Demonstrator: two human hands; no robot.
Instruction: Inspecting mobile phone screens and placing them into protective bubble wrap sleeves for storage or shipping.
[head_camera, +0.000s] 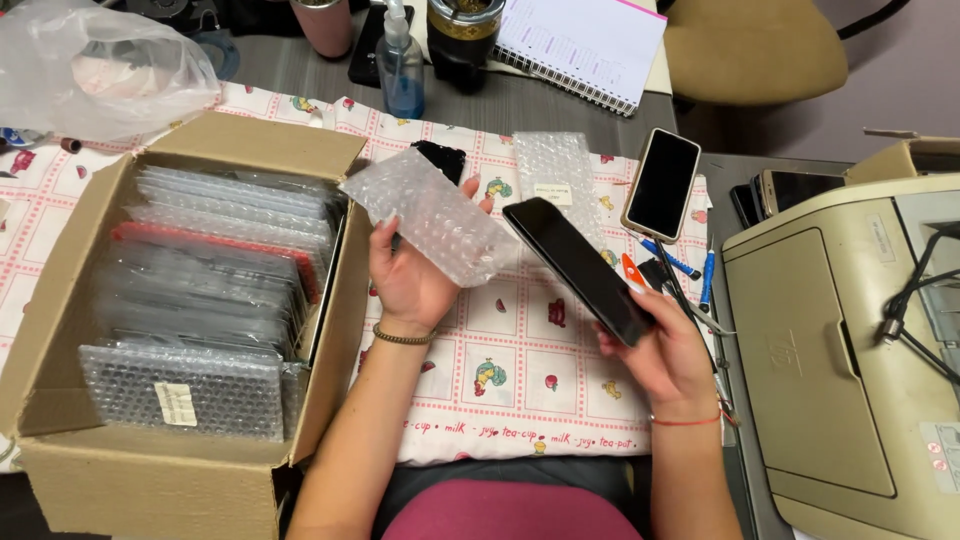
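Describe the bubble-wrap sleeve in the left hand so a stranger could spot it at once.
Start at the open cardboard box. Just right of it, above the patterned cloth, the left hand holds up a bubble-wrap sleeve. Unlike another sleeve lying flat nearby, it shows no label.

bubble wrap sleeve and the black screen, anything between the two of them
Nothing visible. The left hand holds the bubble wrap sleeve and the right hand holds the black screen; only a narrow open gap above the patterned cloth separates them.
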